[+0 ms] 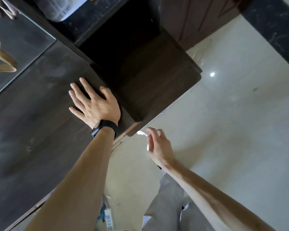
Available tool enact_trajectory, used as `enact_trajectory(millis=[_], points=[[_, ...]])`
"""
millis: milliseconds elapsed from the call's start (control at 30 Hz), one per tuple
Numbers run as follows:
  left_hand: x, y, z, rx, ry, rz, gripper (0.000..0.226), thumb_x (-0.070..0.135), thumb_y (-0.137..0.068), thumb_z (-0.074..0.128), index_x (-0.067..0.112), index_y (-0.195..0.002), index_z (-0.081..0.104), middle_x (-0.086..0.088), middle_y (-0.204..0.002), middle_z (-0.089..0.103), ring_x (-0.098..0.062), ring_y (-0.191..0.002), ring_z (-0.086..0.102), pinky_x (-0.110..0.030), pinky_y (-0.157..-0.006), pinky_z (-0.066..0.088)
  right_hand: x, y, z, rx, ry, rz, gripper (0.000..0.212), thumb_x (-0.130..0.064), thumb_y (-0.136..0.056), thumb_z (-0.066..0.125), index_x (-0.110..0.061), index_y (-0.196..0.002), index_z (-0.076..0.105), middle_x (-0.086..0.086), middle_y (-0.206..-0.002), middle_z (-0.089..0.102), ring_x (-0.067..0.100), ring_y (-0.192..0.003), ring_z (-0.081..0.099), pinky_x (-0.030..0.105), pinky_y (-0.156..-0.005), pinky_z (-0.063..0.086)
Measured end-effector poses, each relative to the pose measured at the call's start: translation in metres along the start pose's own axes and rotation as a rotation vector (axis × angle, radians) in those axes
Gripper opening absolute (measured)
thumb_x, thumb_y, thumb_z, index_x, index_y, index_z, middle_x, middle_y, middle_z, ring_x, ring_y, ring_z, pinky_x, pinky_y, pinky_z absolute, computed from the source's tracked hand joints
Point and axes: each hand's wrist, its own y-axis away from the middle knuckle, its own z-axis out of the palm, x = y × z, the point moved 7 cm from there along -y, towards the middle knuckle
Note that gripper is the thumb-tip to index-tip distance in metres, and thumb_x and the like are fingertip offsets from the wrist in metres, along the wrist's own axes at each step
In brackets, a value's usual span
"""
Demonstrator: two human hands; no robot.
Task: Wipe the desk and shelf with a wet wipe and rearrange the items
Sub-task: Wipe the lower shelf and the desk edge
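Both hands are in view from above. Left hand [95,104] lies flat, palm down, fingers spread apart, on the dark wood-grain tabletop [32,124] near its front right corner; it grips nothing. A black wristband [105,128] circles that wrist. Right hand [158,144] hovers off the tabletop's edge, over the pale glossy floor [232,124], with its fingers pinched together on a white wet wipe [143,133]. Only a small crumpled part of the wipe shows: one bit sticks out past the fingertips, pointing toward the tabletop's corner and just beside it, and another bit shows under the palm. Its long axis seems to run along the fingers, from that corner back toward the wrist; how much is folded inside the hand cannot be told.

Just beyond the left hand, a lower dark wooden shelf [157,84] juts out to the right, its back part in deep shadow. A glass pane [23,40] covers the far left of the tabletop, and a wooden hanger [5,62] lies on it. Grey trousers [167,205] show below the right forearm.
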Motion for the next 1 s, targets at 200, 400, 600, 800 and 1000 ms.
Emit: enact_trajectory(millis=[200,400,600,800,1000], points=[[0.001,0.001,-0.001,-0.015,0.012,0.012,0.067,0.051,-0.095,0.021,0.028,-0.158,0.013,-0.002,-0.166,0.009,-0.021,-0.153,0.004,-0.054,-0.121,0.002,-0.033,-0.073,-0.037,0.060,0.064,-0.191,0.037,-0.015,-0.097,0.059,-0.023,-0.133,0.061,0.005,-0.096,0.057,0.015,-0.072,0.059,0.021,-0.065,0.055],[0.001,0.001,0.000,-0.010,0.035,0.022,0.067,0.049,-0.096,0.025,0.028,-0.158,0.014,-0.003,-0.166,0.009,-0.020,-0.153,0.004,-0.056,-0.121,0.002,-0.045,-0.090,-0.011,-0.044,0.295,-0.337,0.056,0.005,-0.074,0.062,-0.016,-0.126,0.067,0.012,-0.087,0.060,0.033,-0.076,0.059,0.039,-0.055,0.056],[0.002,0.002,-0.002,-0.013,0.042,0.021,0.066,0.047,-0.097,0.028,0.026,-0.158,0.014,-0.005,-0.166,0.009,-0.022,-0.153,0.004,-0.057,-0.120,0.003,-0.039,-0.122,-0.043,0.026,0.617,-0.533,0.061,-0.004,-0.077,0.060,-0.020,-0.135,0.061,0.007,-0.084,0.062,0.029,-0.071,0.059,0.038,-0.059,0.049],[0.005,0.003,-0.004,-0.040,0.036,0.018,0.067,0.046,-0.097,0.028,0.025,-0.158,0.012,-0.006,-0.166,0.007,-0.025,-0.153,0.003,-0.058,-0.120,0.003,0.049,-0.176,-0.161,0.324,0.414,0.114,0.041,-0.020,-0.098,0.059,-0.010,-0.137,0.055,0.017,-0.108,0.061,0.035,-0.095,0.064,0.035,-0.083,0.053],[0.004,0.004,-0.005,-0.078,0.041,0.012,0.068,0.047,-0.097,0.026,0.025,-0.159,0.010,-0.005,-0.167,0.005,-0.023,-0.153,-0.001,-0.057,-0.121,0.001,-0.005,-0.190,-0.097,0.154,0.502,-0.155,0.044,-0.010,-0.095,0.057,-0.001,-0.138,0.053,0.021,-0.110,0.060,0.035,-0.098,0.059,0.045,-0.084,0.055]])
